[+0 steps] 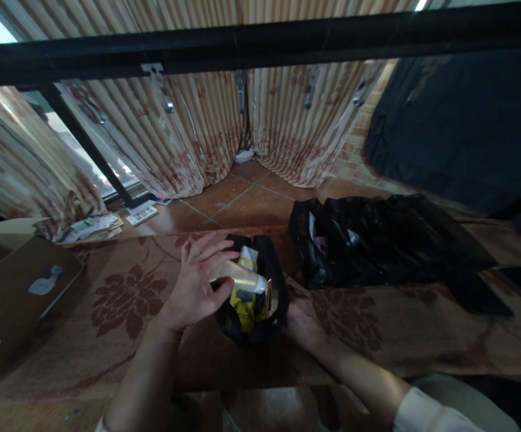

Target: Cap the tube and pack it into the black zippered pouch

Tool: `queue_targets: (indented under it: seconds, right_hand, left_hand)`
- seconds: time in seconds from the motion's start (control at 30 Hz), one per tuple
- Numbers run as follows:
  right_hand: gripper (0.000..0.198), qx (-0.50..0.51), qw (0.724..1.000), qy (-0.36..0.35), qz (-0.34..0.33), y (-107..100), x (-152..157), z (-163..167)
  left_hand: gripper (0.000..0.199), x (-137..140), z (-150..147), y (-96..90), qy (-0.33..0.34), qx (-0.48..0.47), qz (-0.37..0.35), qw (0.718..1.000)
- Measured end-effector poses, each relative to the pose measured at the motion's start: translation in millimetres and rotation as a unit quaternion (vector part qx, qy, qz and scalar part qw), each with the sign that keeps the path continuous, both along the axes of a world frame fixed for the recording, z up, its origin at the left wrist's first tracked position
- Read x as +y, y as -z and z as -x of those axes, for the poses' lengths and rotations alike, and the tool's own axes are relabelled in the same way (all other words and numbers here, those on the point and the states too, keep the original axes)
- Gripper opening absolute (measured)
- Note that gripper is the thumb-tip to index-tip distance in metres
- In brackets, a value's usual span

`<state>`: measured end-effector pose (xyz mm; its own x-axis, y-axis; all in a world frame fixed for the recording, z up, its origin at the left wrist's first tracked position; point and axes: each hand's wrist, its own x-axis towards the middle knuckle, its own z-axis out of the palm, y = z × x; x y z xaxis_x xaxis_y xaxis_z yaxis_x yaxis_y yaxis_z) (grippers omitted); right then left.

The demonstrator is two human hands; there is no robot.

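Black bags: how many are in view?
2: a small open black pouch between the left hand and right hand; a crumpled black plastic bag right of it.

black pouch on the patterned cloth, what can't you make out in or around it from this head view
Head view only:
- black pouch: lower contents hidden by its walls and the yellow packet.
- pale tube: one end covered by the left hand; label too blurred to read.
- right hand: fingers hidden behind the pouch, grip unclear.
- black plastic bag: contents too dark to tell.

pouch (273, 264) on table (107, 336), between left hand (195, 288) and right hand (303, 324) | tube (237, 276) over pouch | plastic bag (377, 240) right | cardboard box (12, 294) far left
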<state>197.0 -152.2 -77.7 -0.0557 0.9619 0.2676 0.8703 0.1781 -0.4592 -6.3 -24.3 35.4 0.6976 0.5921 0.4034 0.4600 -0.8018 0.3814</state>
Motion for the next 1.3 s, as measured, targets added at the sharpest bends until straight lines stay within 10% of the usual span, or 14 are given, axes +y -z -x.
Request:
queue_targets:
  seconds: [0.33, 0.67, 0.97, 1.17, 1.3]
  right_hand:
    - [0.02, -0.015, 1.0, 0.011, 0.001, -4.6, -0.5, 1.8]
    - [0.021, -0.047, 0.998, 0.022, 0.044, -5.9, 1.6, 3.3]
    - [0.025, -0.035, 0.999, 0.017, 0.017, -5.7, 1.8, 3.9]
    - [0.025, -0.026, 0.999, 0.011, 0.04, -2.0, 0.8, 3.1]
    - [0.044, 0.046, 0.998, 0.033, 0.036, 0.9, 0.2, 2.3]
  left_hand:
    - [0.023, -6.1, -15.5, -12.1, -0.038, 0.124, -0.061, 0.99]
    - [0.025, -57.1, -51.9, -14.2, -0.239, 0.099, -0.077, 0.963]
    - [0.017, -59.7, -47.8, -14.9, -0.009, 0.079, 0.158, 0.984]
    - [0.022, -11.2, -19.0, -3.4, -0.177, -0.34, 0.297, 0.874]
    - [0.03, 4.1, -16.0, 38.4, -0.276, -0.382, 0.365, 0.803]
